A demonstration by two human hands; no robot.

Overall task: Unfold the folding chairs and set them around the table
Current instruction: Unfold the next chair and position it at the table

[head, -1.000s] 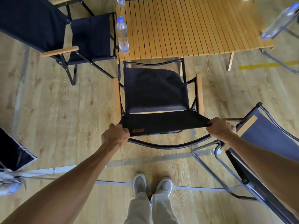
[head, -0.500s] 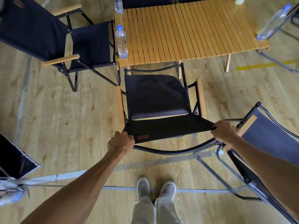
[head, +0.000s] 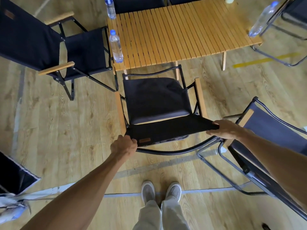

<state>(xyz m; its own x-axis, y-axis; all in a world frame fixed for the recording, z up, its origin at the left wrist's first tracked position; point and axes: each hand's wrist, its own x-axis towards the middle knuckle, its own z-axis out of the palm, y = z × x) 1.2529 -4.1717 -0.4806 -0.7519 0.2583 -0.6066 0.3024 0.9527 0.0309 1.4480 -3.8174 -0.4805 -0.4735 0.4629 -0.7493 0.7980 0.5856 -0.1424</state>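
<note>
An unfolded black fabric chair (head: 157, 100) with wooden armrests stands in front of me, its seat facing the slatted wooden table (head: 179, 32). My left hand (head: 123, 146) is shut on the left top corner of its backrest. At the right top corner my right hand (head: 224, 128) grips the same backrest edge. The chair's front bar sits just under the table's near edge. Another black chair (head: 49, 45) stands unfolded at the table's left end. A third chair (head: 269, 143) leans at my right, partly hidden by my right arm.
Three water bottles stand on the table: one at the near left corner (head: 116, 46), one at the far left (head: 110, 7), one at the right end (head: 261, 19). More chairs sit beyond the table and at its right end (head: 292, 15). A dark bag (head: 15, 176) lies left. My shoes (head: 160, 190) are below.
The chair, with both hands on its backrest, has shifted slightly toward the table, and the view has tilted to show more of the table's far side.
</note>
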